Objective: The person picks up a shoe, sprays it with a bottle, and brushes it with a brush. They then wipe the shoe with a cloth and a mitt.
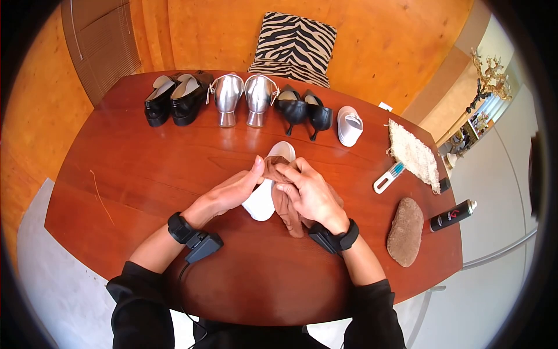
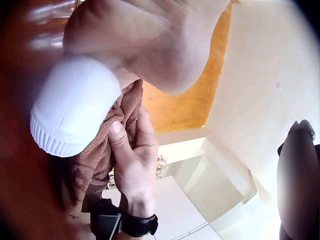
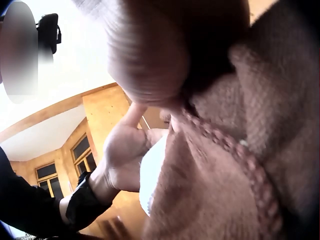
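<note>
A white slip-on shoe (image 1: 258, 200) is held in front of me over the middle of the table, its ribbed sole edge turned toward the left wrist camera (image 2: 55, 137). My left hand (image 1: 232, 192) grips it from the left side, thumb raised beside the brown cloth; its other fingers are hidden behind the shoe. Between thumb and fingers my right hand (image 1: 314, 195) pinches the brown cloth (image 1: 285, 209), bunched against the shoe's upper. The cloth's loose end hangs below that hand, and its braided edge (image 3: 240, 155) fills much of the right wrist view.
Along the back stand black loafers (image 1: 186, 99), silver shoes (image 1: 227, 96), black heels (image 1: 293, 110) and another white shoe (image 1: 350, 127). To the right lie a cream cloth (image 1: 414, 152), a white-handled brush (image 1: 386, 179), a brown fluffy pad (image 1: 406, 232) and a black spray can (image 1: 450, 217).
</note>
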